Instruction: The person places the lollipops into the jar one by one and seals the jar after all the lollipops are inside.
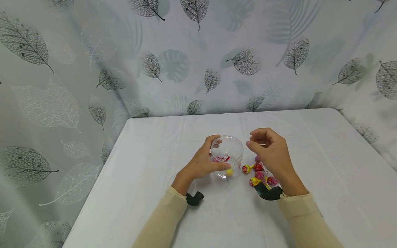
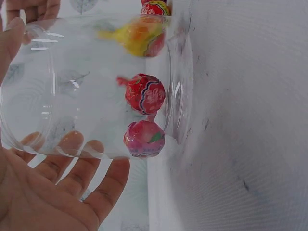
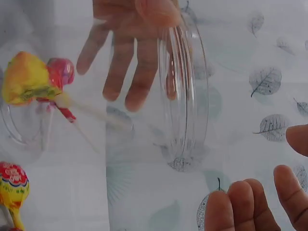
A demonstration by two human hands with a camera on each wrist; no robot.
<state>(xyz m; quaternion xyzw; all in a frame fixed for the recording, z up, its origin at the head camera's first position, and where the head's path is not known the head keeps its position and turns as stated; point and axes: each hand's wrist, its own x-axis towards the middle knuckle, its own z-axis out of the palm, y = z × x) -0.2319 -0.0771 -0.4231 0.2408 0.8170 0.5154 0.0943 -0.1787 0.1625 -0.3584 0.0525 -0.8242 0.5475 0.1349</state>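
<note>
the head view showed, nearest you, ball-shaped lollipops in shiny pink, red and yellow wrappers (image 1: 259, 175) on the white tabletop (image 1: 226, 217), right of a clear, smooth, cylindrical cup (image 1: 227, 151). your left hand (image 1: 201, 162) curved its fingers round that cup, wrapped lollipops (image 2: 145, 94) inside; your right hand (image 1: 274, 150) hovered beside its rim, fingers loosely bent, holding nothing visible. you seemed midway through filling it; next probably came pinching another. beyond hung leaf-printed grey cloth (image 1: 246, 62).

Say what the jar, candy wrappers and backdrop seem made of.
Jar: clear, glossy, probably plastic, though glass is possible; the left hand shows through it.
Wrappers: slick, likely plastic film; they carry bright print and gather at the neck.
Backdrop: soft sheen, fabric or thin sheeting, can't tell which; soft folds show.
</note>
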